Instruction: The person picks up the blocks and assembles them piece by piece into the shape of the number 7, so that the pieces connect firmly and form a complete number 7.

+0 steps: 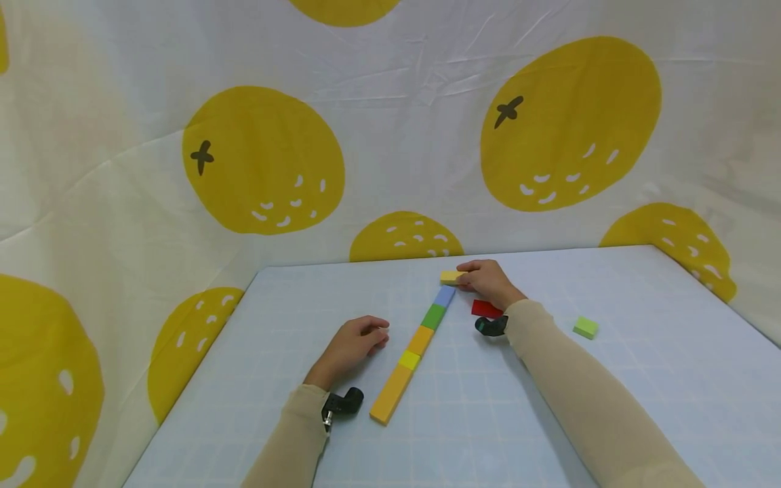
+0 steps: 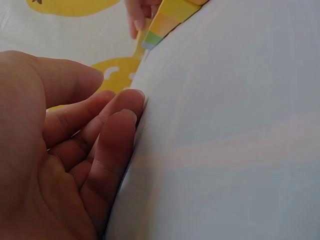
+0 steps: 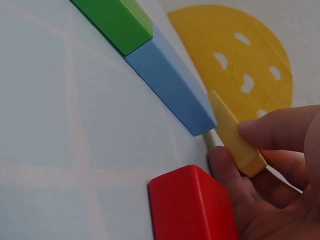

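Note:
My right hand (image 1: 487,281) pinches a pale yellow block (image 3: 236,137) between thumb and fingers, just past the far end of a slanting row of blocks. That far end is a blue block (image 1: 444,296). Nearer along the row come a green block (image 1: 434,316), an orange block (image 1: 420,340), a small yellow block (image 1: 409,360) and a long orange block (image 1: 392,394). A red block (image 3: 192,205) lies under the right wrist, apart from the row. My left hand (image 1: 356,344) rests left of the row, fingers loosely bent, holding nothing.
A light green block (image 1: 586,327) lies to the right of my right forearm. The table (image 1: 244,407) has a pale checked cover. Behind it and at its sides hangs a white cloth (image 1: 415,149) printed with large yellow fruit shapes.

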Motion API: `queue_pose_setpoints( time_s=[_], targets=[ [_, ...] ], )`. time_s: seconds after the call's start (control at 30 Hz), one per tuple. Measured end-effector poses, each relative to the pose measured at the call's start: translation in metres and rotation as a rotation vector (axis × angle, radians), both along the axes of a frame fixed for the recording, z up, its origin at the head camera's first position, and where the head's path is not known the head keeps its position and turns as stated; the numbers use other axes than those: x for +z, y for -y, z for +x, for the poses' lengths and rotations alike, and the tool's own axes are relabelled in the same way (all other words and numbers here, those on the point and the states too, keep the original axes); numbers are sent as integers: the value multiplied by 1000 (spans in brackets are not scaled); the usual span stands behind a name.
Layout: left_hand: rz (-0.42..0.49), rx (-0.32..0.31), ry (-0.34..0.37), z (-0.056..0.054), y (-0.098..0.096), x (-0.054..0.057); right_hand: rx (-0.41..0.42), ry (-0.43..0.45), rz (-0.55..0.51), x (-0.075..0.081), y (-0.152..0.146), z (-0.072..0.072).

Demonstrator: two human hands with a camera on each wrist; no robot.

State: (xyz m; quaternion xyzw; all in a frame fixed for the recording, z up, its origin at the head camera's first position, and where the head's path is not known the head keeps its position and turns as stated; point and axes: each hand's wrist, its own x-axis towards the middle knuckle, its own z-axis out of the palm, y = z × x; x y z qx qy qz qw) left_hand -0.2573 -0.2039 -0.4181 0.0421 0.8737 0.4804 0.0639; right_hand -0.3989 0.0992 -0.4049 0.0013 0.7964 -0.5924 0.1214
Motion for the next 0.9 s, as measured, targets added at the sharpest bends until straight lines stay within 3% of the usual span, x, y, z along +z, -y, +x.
queue_pose_setpoints(
  time_s=[0.43,0.9],
  targets=[
    [-8,-9,-14,0,0,-2,57,-48,131,7,7,1],
    [-19,3,-2,-2,-1,-3,133,-214,343,2,14,-8]
  ],
)
